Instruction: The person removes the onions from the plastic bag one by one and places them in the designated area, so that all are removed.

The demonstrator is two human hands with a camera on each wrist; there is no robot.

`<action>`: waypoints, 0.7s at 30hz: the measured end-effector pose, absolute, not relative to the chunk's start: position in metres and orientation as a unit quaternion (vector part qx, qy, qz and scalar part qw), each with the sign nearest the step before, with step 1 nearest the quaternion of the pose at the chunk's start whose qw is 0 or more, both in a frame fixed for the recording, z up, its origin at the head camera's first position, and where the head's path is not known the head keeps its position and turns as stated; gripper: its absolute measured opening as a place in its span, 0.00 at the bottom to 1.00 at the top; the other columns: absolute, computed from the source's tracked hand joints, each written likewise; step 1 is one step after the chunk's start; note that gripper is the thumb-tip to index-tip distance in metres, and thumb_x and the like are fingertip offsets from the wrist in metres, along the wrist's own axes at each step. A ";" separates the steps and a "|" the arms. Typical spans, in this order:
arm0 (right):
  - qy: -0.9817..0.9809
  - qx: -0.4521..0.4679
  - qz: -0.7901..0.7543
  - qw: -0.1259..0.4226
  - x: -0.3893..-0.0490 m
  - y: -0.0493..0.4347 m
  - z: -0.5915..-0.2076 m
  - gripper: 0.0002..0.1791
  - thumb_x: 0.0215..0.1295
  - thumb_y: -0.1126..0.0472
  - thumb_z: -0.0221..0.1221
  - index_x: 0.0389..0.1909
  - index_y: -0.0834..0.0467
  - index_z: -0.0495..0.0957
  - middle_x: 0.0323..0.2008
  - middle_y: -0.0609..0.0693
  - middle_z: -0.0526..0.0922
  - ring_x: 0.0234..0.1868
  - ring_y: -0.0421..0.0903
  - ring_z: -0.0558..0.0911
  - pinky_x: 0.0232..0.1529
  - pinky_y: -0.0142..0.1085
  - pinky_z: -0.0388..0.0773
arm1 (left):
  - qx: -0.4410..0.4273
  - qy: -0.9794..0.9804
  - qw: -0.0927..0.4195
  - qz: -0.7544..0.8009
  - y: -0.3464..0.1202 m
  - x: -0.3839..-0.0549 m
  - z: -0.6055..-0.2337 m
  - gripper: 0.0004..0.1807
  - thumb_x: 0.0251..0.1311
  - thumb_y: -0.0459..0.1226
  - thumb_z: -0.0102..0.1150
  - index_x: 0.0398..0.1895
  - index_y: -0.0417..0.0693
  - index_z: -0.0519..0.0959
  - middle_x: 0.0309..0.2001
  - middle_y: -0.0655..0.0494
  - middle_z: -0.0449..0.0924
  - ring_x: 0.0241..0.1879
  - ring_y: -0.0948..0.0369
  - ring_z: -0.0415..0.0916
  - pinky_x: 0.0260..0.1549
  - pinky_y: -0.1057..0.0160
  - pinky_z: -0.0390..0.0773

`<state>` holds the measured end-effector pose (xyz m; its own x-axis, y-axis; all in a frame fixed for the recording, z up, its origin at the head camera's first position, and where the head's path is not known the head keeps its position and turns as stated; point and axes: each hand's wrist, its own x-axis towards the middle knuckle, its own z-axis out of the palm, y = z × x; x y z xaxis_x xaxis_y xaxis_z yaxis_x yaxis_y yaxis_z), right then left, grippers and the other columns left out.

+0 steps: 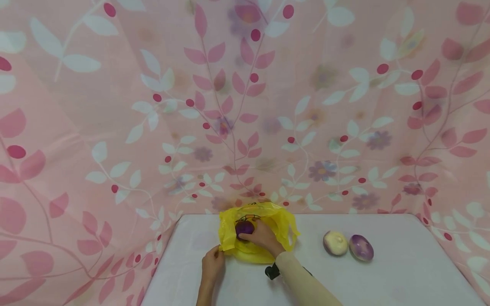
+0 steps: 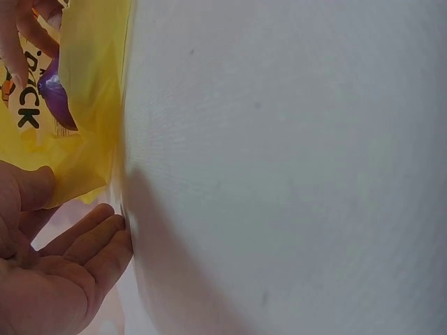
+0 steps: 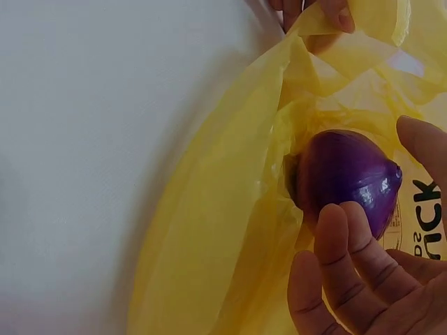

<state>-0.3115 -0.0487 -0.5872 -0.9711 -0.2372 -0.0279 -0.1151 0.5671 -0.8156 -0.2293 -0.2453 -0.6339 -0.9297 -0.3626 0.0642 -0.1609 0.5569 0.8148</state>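
A yellow plastic bag [image 1: 252, 256] lies on the white table with its mouth towards me. Inside it sits a glossy purple onion [image 3: 346, 174] with a pointed tip. My right hand [image 1: 265, 239] reaches into the mouth beside the onion. In the right wrist view its fingers are spread, with fingertips at the onion's lower side and the thumb apart from it. My left hand [image 1: 212, 264] pinches the bag's left rim between thumb and forefinger; its other fingers [image 2: 91, 241] stretch out against the table. The bag's inner end is hidden.
Right of the bag, a cream-and-purple round vegetable [image 1: 335, 243] and a purple-and-white oval one [image 1: 361, 247] lie side by side. A dark object [image 1: 272, 271] shows by the right sleeve. Pink leaf-patterned cloth [image 1: 245, 127] hangs behind the table [image 1: 402, 263] and along its sides.
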 end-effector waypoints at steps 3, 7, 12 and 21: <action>0.882 -0.103 -0.455 0.070 -0.311 -0.051 -0.585 0.44 0.52 0.40 0.71 0.62 0.63 0.70 0.54 0.58 0.79 0.52 0.56 0.79 0.55 0.51 0.76 | 0.145 -0.876 0.120 -0.445 -0.246 -0.229 -0.634 0.12 0.64 0.30 0.55 0.47 0.38 0.84 0.47 0.43 0.84 0.52 0.44 0.79 0.49 0.42 0.76; 0.884 -0.102 -0.450 0.074 -0.313 -0.053 -0.585 0.43 0.51 0.38 0.70 0.61 0.61 0.71 0.53 0.55 0.80 0.52 0.53 0.79 0.55 0.50 0.76 | 0.140 -0.876 0.123 -0.444 -0.247 -0.229 -0.634 0.12 0.65 0.30 0.55 0.46 0.40 0.84 0.46 0.44 0.84 0.51 0.45 0.79 0.49 0.42 0.76; 0.883 -0.105 -0.452 0.072 -0.314 -0.056 -0.584 0.43 0.50 0.38 0.71 0.61 0.59 0.72 0.53 0.54 0.80 0.52 0.53 0.79 0.56 0.50 0.75 | 0.142 -0.877 0.126 -0.440 -0.247 -0.228 -0.633 0.11 0.65 0.31 0.55 0.45 0.40 0.85 0.46 0.45 0.84 0.50 0.45 0.80 0.48 0.43 0.77; 0.888 -0.110 -0.442 0.067 -0.313 -0.059 -0.585 0.47 0.46 0.36 0.72 0.62 0.61 0.72 0.54 0.55 0.80 0.52 0.53 0.78 0.58 0.50 0.73 | 0.138 -0.876 0.131 -0.443 -0.247 -0.229 -0.637 0.11 0.64 0.30 0.55 0.46 0.40 0.85 0.46 0.45 0.84 0.50 0.46 0.79 0.49 0.43 0.76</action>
<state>-0.3135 -0.0589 -0.5852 -0.9670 -0.2538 -0.0212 -0.1359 0.5848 -0.7997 -0.2292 -0.2468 -0.6373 -0.9277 -0.3577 0.1073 -0.1258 0.5699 0.8120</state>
